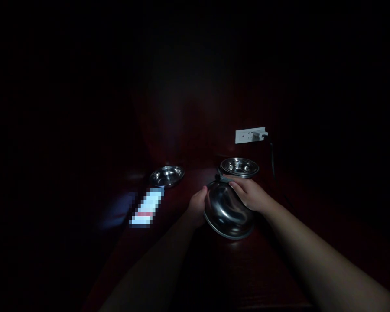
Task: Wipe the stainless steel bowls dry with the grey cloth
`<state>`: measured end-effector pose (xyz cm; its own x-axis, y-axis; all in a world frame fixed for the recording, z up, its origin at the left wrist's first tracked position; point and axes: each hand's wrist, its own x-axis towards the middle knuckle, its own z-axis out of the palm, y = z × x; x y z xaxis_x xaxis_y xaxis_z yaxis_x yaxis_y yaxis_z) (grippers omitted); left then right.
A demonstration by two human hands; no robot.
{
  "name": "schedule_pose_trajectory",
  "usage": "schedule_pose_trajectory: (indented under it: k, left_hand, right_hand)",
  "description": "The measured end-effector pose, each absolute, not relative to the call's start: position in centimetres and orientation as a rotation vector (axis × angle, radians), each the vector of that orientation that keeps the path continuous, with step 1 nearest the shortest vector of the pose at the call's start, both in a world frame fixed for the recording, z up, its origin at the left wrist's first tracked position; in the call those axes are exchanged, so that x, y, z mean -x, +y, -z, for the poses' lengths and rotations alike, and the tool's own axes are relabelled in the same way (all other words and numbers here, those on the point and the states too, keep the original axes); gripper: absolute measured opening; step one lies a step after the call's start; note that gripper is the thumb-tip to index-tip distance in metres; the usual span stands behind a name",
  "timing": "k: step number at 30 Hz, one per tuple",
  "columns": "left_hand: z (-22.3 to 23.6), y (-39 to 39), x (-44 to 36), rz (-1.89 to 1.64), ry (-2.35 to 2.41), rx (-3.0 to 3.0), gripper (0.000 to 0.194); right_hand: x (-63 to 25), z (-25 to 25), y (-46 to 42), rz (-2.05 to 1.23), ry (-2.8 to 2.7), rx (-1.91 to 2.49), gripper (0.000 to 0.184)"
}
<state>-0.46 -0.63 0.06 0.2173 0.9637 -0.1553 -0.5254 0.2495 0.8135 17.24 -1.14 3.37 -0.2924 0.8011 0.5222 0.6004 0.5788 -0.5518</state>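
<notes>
A shiny steel bowl (229, 210) is tilted with its rounded underside towards me, above the dark red tabletop. My left hand (197, 207) grips the bowl by its left side, thumb up along the edge. My right hand (248, 193) is closed at the bowl's upper right, its thumb against the metal. Under its fingers shows a small grey piece that looks like cloth (226, 178), pressed to the bowl's upper edge. The inside of the bowl and most of my left fingers are hidden.
A steel bowl (167, 176) stands at the back left, and stacked steel dishes (239, 166) stand behind my right hand. A lit, blurred-out phone-like screen (146, 209) lies at left. On the wall, a white socket (245, 136) holds a plug with a hanging cable (272, 160). Surroundings are very dark.
</notes>
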Motion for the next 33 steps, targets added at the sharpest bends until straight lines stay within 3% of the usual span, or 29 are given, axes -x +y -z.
schedule_pose_trajectory:
  k: [11,25,33]
  left_hand:
    - [0.5,-0.4,-1.0,-1.338,0.611,-0.611,0.01]
    - [-0.9,-0.1,0.4,-1.275,0.451,-0.434,0.034]
    - [-0.4,0.8,0.6,-1.288,0.597,-0.353,0.038]
  right_hand:
    - [-13.9,-4.4,-2.2,-0.097,-2.338,0.945,0.037]
    - [-14.0,-3.1,-2.8,-0.11,-2.349,0.825,0.04]
    - [-15.6,-1.4,-2.0,-0.139,-2.231,1.037,0.042]
